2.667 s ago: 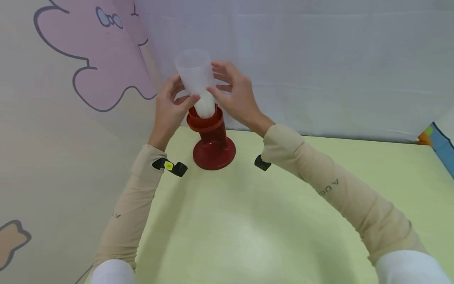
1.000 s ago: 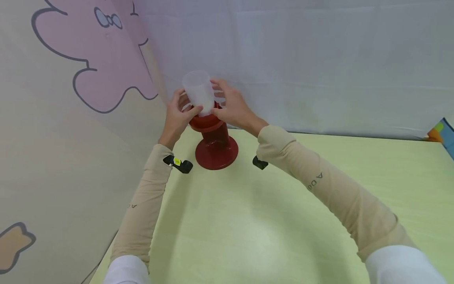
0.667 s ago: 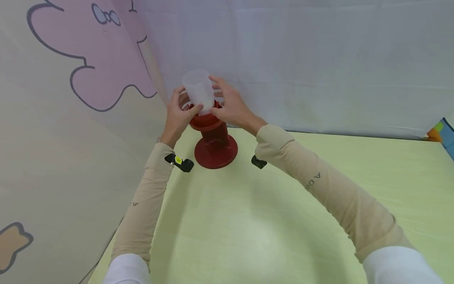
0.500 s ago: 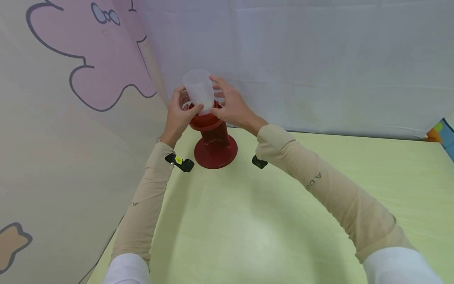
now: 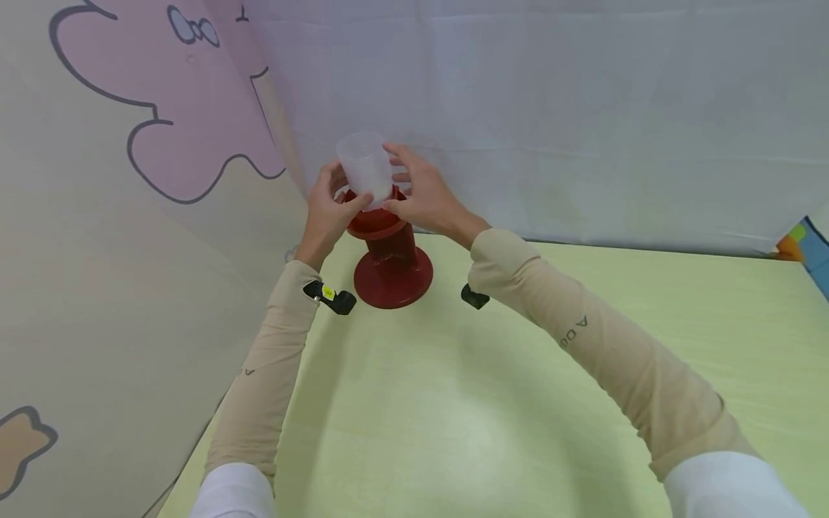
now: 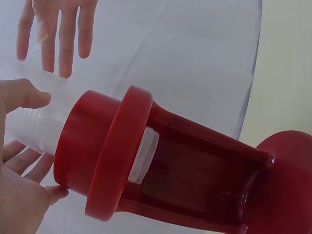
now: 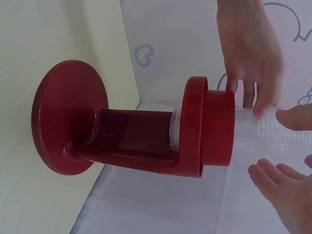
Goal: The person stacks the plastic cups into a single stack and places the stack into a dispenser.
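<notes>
A stack of clear plastic cups [image 5: 365,167] stands in the top of a red cup dispenser [image 5: 391,252], tilted slightly in the head view. My left hand [image 5: 328,208] holds the stack from the left, thumb in front near the dispenser's rim. On the other side my right hand [image 5: 424,191] holds it with curved, spread fingers. In the left wrist view, a cup's clear rim [image 6: 145,155] shows below the red collar [image 6: 119,151]. The right wrist view shows the ribbed stacked rims [image 7: 282,139] between both hands. The cups' middle section is hidden inside the collar.
The dispenser's round base [image 5: 393,288] rests on a pale green table [image 5: 414,403] near its back edge. Behind it hangs a white cloth [image 5: 550,122]. At left is a wall covering with a pink cartoon figure [image 5: 194,108]. A colourful corner [image 5: 806,248] shows at far right.
Since the earliest frame, both hands and the cup stack have moved down, and the stack sits deeper in the red dispenser. Over the last second, hands and cups have hardly shifted.
</notes>
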`<action>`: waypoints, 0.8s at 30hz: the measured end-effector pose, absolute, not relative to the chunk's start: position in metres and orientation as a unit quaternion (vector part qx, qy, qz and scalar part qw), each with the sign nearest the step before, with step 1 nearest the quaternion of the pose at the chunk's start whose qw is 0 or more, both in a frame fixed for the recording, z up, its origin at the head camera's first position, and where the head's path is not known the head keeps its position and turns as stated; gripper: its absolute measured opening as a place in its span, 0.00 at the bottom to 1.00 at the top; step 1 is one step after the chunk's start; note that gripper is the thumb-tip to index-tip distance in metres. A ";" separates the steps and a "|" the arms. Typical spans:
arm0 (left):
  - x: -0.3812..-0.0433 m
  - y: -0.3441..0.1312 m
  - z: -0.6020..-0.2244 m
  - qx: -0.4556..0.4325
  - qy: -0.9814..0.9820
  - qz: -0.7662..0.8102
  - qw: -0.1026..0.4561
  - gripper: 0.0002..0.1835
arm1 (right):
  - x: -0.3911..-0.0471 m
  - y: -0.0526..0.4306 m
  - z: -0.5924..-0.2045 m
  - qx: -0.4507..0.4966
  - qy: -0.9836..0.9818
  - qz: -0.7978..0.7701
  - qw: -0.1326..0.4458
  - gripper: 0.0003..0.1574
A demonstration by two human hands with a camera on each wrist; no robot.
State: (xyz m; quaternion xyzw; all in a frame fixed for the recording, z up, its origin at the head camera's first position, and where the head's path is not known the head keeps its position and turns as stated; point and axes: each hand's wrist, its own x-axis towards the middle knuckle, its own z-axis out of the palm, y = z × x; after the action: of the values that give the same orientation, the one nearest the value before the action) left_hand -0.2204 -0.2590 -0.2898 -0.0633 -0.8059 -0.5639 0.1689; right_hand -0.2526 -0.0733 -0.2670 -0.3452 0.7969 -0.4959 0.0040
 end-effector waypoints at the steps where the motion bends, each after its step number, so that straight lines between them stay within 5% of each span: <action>1: -0.224 -0.261 -0.293 -0.063 -0.808 -0.561 0.169 0.37 | -0.253 -0.073 -0.267 -0.344 0.797 -0.497 0.005 0.49; 24: -0.224 -0.261 -0.296 -0.051 -0.812 -0.561 0.155 0.38 | -0.253 -0.073 -0.271 -0.350 0.800 -0.487 0.038 0.48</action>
State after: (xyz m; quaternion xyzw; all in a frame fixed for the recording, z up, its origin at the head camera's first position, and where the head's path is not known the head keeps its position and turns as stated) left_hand -0.2242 -0.2606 -0.2965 -0.0506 -0.8116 -0.5610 0.1547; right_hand -0.2533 -0.0733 -0.2710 -0.3496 0.7995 -0.4869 0.0382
